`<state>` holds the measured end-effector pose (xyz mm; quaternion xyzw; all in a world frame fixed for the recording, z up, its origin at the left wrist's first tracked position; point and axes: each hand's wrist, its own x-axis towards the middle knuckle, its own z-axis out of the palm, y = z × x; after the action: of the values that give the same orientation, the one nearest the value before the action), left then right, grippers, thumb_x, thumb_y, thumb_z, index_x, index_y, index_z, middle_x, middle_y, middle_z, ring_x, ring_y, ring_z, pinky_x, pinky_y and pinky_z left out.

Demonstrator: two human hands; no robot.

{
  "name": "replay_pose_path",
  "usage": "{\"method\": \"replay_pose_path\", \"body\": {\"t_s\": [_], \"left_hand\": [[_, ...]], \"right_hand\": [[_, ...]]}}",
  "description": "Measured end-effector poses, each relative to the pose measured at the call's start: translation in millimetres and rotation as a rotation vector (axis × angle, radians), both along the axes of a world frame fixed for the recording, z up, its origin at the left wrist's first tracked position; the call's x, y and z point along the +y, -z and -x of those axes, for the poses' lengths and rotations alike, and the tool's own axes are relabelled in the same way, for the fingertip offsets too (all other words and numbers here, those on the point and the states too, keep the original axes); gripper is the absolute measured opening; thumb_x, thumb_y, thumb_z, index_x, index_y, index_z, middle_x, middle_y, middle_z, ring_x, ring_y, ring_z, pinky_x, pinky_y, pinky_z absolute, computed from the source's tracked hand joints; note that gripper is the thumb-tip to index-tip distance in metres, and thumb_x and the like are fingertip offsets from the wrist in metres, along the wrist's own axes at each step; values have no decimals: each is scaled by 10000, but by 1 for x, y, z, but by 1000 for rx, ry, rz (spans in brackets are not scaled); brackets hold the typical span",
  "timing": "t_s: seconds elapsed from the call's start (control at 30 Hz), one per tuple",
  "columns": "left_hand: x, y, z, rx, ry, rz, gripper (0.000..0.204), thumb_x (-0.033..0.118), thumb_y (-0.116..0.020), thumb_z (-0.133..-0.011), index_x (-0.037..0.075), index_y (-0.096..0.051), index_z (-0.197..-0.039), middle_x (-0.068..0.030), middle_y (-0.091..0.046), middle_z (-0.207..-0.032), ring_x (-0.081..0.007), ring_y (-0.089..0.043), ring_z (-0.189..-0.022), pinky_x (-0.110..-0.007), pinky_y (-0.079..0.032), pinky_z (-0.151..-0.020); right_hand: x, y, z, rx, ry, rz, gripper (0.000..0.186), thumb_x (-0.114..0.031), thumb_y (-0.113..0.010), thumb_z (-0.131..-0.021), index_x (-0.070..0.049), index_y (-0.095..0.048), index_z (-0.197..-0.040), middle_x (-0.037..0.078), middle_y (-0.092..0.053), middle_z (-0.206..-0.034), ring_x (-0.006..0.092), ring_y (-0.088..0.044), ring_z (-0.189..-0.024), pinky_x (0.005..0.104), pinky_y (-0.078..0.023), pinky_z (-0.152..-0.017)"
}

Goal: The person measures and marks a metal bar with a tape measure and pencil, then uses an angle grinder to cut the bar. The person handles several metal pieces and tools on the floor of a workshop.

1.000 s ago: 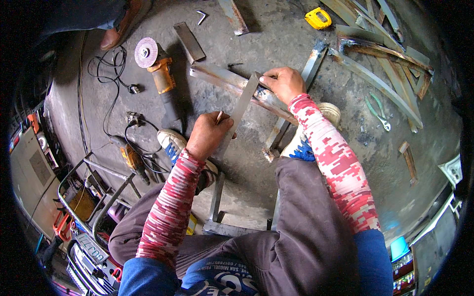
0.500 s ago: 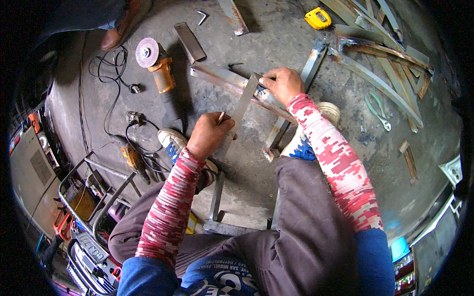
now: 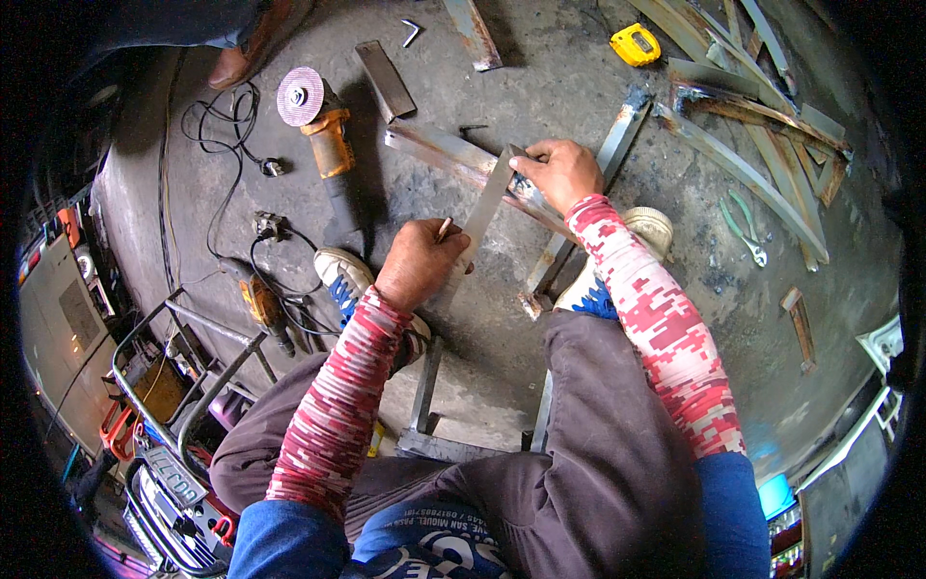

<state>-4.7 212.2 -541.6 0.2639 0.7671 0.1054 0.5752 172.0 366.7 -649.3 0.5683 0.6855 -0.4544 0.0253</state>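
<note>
My left hand is closed around the lower part of a flat grey metal strip, with a short white stick, like chalk, poking out by its thumb. My right hand has its thumb and fingers closed at the strip's upper end. The strip slants up and away to the right. Beneath it, a steel angle bar lies crosswise on the floor, rusty and scorched near the strip's end. It meets a second steel bar running between my feet and the far right.
An angle grinder lies at left with its disc up; a second corded power tool is nearer. Cut metal pieces heap at far right, beside green-handled pliers. A yellow tape measure sits beyond. Another person's foot stands far left.
The whole view has shifted slightly, so the floor objects appear a little further right. Both hands keep their hold on the strip, with little change in their placement.
</note>
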Motion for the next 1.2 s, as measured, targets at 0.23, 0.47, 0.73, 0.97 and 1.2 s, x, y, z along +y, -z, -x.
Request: {"method": "replay_pose_path", "body": {"t_s": [0.23, 0.47, 0.73, 0.97, 1.2], "left_hand": [[2, -2, 1, -9, -1, 15, 303, 220, -662, -979, -60, -753, -1053, -131, -773, -799, -200, -700, -685, -382, -563, -707], [1, -3, 0, -17, -13, -9, 306, 216, -655, -984, -63, -752, -1062, -134, -773, -800, -200, -723, -716, -375, -567, -717], [0, -2, 0, 22, 19, -26, 302, 219, -658, -978, -60, -757, -1040, -133, -772, -795, -205, -722, -708, -371, -566, -723], [2, -6, 0, -8, -20, -18, 299, 218, -662, -971, -62, -755, -1023, -137, -769, -786, -207, -717, -691, -372, -564, -714], [0, -4, 2, 13, 1, -14, 306, 227, -664, -971, -62, -743, -1035, -175, -765, -838, -234, -724, -751, -382, -564, -750]], "right_hand": [[1, -1, 2, -18, -18, 10, 433, -474, -840, -832, -95, -824, -1039, 118, -797, -926, 266, -770, -874, 381, -592, -822], [3, -8, 3, -23, -23, 15, 440, -487, -840, -821, -101, -828, -1031, 139, -792, -935, 288, -765, -882, 388, -589, -823], [2, -4, 5, -22, -26, -16, 443, -489, -840, -817, -96, -827, -1020, 119, -793, -907, 285, -765, -860, 382, -590, -812], [3, -3, 4, -29, -17, 16, 430, -484, -841, -820, -100, -827, -1012, 107, -791, -886, 258, -766, -841, 370, -588, -797], [3, -2, 4, -36, -52, 5, 448, -495, -855, -800, -106, -830, -1022, 113, -795, -899, 260, -768, -852, 366, -591, -804]]}}
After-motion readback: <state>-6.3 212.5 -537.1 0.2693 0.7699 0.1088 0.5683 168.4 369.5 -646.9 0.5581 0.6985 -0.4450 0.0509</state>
